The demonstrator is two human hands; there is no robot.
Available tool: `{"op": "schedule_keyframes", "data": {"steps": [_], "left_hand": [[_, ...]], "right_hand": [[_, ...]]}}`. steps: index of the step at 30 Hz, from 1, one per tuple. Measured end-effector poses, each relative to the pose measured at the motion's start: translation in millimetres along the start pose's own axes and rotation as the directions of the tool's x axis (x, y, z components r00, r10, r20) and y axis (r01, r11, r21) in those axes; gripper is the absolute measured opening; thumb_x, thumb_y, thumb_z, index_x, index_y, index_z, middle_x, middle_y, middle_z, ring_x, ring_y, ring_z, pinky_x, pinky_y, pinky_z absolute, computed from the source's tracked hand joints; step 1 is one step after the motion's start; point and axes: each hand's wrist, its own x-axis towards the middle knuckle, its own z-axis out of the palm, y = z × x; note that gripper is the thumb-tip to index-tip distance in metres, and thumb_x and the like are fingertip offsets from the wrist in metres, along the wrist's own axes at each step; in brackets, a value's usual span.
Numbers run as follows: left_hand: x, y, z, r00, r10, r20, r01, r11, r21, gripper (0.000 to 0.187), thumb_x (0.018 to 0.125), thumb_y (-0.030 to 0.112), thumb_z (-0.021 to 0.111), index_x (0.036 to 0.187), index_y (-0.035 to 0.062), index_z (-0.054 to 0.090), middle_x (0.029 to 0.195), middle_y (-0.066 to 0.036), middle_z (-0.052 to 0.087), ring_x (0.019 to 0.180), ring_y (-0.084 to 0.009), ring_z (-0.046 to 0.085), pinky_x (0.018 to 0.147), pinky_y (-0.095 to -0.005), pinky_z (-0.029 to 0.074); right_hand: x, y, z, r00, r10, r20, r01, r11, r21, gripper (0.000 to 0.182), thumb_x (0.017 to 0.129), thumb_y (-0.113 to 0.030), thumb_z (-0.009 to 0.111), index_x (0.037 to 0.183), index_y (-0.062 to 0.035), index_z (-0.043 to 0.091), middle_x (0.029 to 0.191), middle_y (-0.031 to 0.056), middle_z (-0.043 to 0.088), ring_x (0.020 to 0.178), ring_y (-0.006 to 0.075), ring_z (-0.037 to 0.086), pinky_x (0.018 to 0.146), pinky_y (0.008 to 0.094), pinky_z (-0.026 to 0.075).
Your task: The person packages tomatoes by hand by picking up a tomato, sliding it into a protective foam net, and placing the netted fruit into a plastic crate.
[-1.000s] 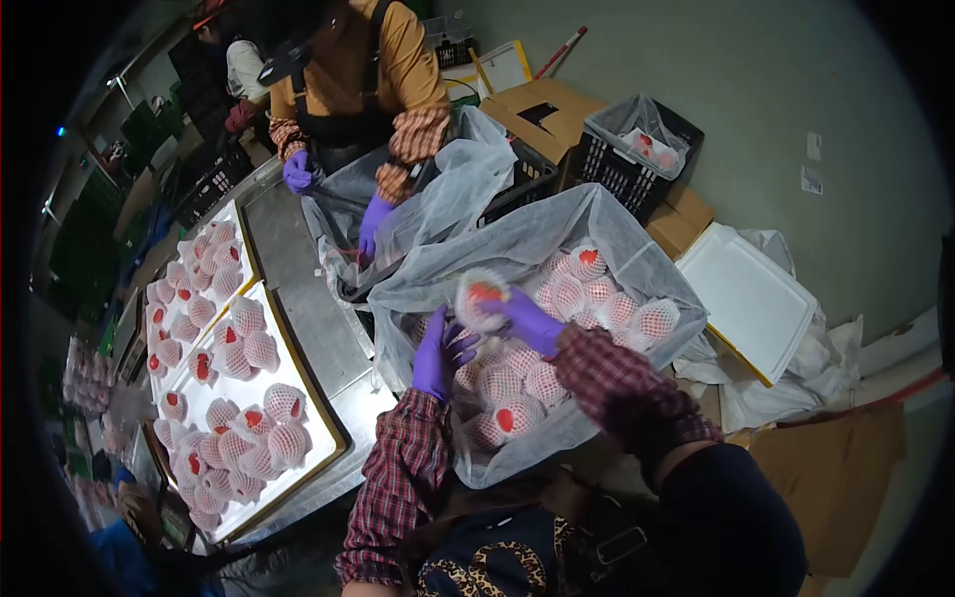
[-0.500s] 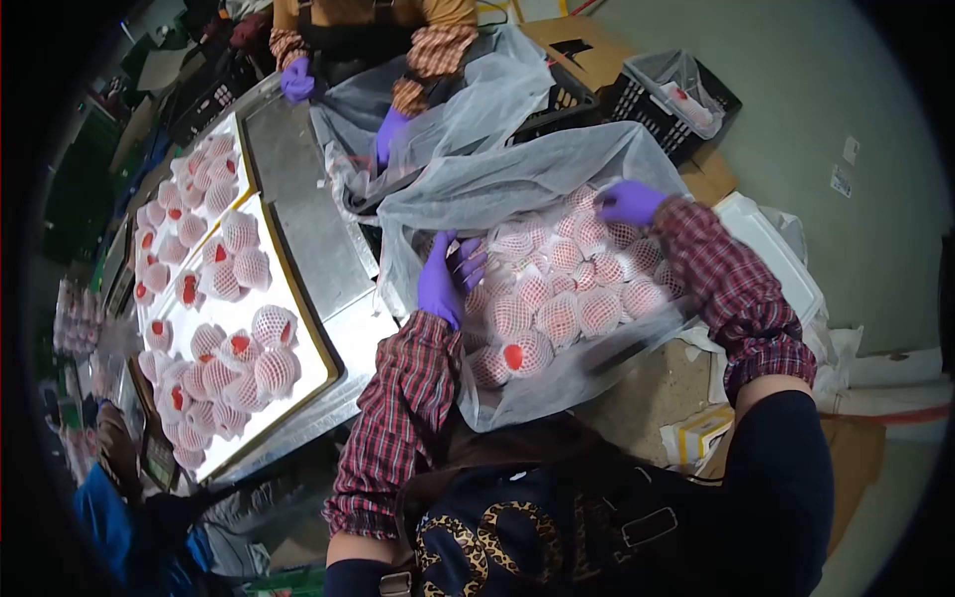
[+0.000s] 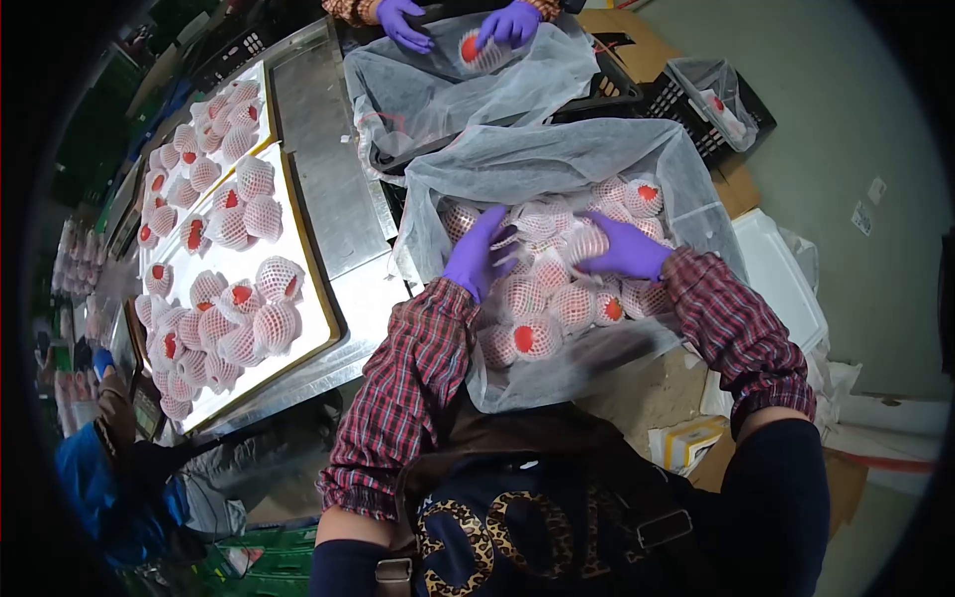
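A crate lined with a thin white sheet (image 3: 542, 149) lies in front of me, filled with red fruit in white foam nets (image 3: 537, 336). My right hand (image 3: 629, 247), in a purple glove, has its thumb and fingers round one netted fruit (image 3: 585, 242) over the middle of the load. On the left side of the crate, my left hand (image 3: 479, 254), also gloved, rests against the fruit with its fingers apart. Nothing shows in its grasp, though its fingertips are partly hidden.
Across from me a co-worker's gloved hand (image 3: 511, 24) holds a netted fruit (image 3: 481, 50) over a second lined crate (image 3: 428, 85). White trays (image 3: 288, 318) of netted fruit stand on the metal table (image 3: 343, 214) at left. A black basket (image 3: 686, 114) is at back right.
My right hand has moved left from the crate's far right to its middle and closed on a fruit. My left hand has shifted slightly right. The co-worker has lifted a fruit.
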Motion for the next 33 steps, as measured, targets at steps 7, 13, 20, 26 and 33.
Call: {"op": "schedule_keyframes", "data": {"steps": [7,13,20,26,33], "left_hand": [[-10.0,6.1,3.4,0.946,0.086,0.313,-0.046,0.99,-0.134,0.053,0.085,0.044,0.052,0.126,0.0127,0.039,0.117,-0.012,0.049,0.095,-0.0227,0.058,0.081,-0.0383,0.052],[-11.2,5.8,7.7,0.907,0.386,0.166,-0.369,0.921,-0.124,0.05,0.082,0.031,0.06,0.123,0.0115,0.041,0.113,-0.007,0.051,0.1,-0.0182,0.054,0.081,-0.0345,0.049],[-17.9,11.0,6.9,0.932,0.195,0.304,-0.144,0.973,-0.183,0.052,0.082,0.027,0.061,0.124,0.0066,0.038,0.117,-0.013,0.049,0.106,-0.0268,0.053,0.085,-0.0422,0.048],[-21.1,15.1,4.4,0.847,0.096,0.523,0.036,0.971,-0.237,0.066,0.082,0.054,0.048,0.126,0.006,0.038,0.119,-0.017,0.05,0.101,-0.0284,0.057,0.077,-0.044,0.053],[3.2,3.8,-12.1,0.973,0.01,0.232,0.031,0.985,-0.169,0.068,0.082,0.062,0.04,0.125,0.009,0.04,0.112,-0.012,0.056,0.096,-0.0239,0.059,0.076,-0.0373,0.053]], "right_hand": [[30.6,-75.9,26.8,0.852,-0.23,-0.471,0.305,0.948,0.088,0.074,0.068,-0.034,0.072,0.128,-0.0095,0.037,0.123,0.0201,0.042,0.113,0.0309,0.044,0.094,0.0367,0.038],[48.1,-78.7,47.7,0.752,-0.184,-0.633,0.271,0.962,0.042,0.047,0.075,-0.023,0.066,0.117,-0.0087,0.051,0.116,0.0158,0.048,0.106,0.0263,0.048,0.088,0.0343,0.041],[60.7,-42.5,39.7,0.973,0.093,-0.212,0.208,0.05,0.977,0.03,0.086,-0.019,0.054,0.11,-0.0011,0.052,0.098,0.0064,0.059,0.086,0.0159,0.058,0.077,0.0284,0.047],[88.8,-8.5,64.2,0.841,-0.162,-0.516,0.422,0.793,0.439,0.031,0.079,-0.007,0.057,0.11,-0.0031,0.056,0.104,0.01,0.059,0.089,0.0181,0.058,0.079,0.0267,0.046],[56.5,-48.6,34.0,0.756,-0.176,-0.63,0.53,0.729,0.433,0.043,0.072,-0.01,0.066,0.114,-0.0071,0.054,0.111,0.0112,0.054,0.1,0.0213,0.055,0.085,0.0313,0.044]]}}
